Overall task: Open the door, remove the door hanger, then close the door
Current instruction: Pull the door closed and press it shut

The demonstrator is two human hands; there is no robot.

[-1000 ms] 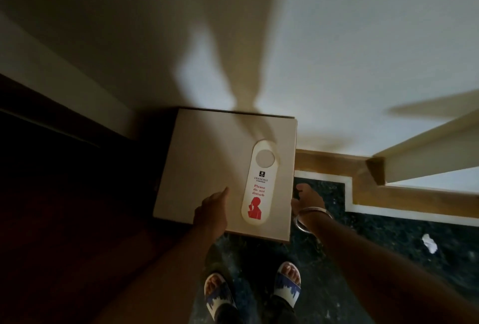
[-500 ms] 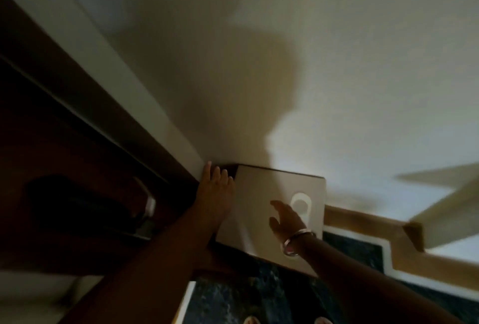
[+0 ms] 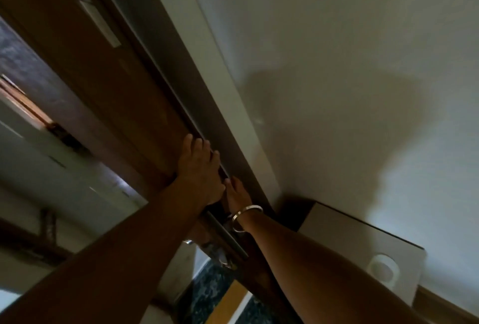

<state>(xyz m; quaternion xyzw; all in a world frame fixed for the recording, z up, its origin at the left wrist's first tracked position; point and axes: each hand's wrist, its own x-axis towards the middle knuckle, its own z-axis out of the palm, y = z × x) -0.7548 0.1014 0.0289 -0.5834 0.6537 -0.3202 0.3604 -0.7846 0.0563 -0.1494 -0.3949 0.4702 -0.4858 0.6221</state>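
The dark brown wooden door (image 3: 111, 95) runs diagonally from the upper left down toward the centre, standing ajar — a lit grey corridor shows through the gap on its left. The left hand (image 3: 199, 173) lies flat against the door's free edge, its fingers (image 3: 193, 146) stretched out and held close together, tips reaching over the edge toward the dark door frame (image 3: 197, 85); they press on the wood rather than wrap around anything. Just beside and partly under it is the right hand (image 3: 237, 195), with a silver metal bangle (image 3: 245, 216) on the wrist. Its fingers point up along the narrow gap between door edge and frame, but the left hand covers most of them, so whether they are spread or closed on the edge cannot be told. Below the two wrists a metal latch plate (image 3: 228, 237) sits in the door edge, with something shiny under it that is too blurred to name.

The cream plastic door hanger (image 3: 383, 270) with its round hole is well apart from the door — it lies flat on the pale square tabletop (image 3: 344, 240) at the lower right, against the white wall (image 3: 337, 51). Only the hanger's holed end is in view. Dark speckled floor (image 3: 207, 295) shows beneath the forearms.
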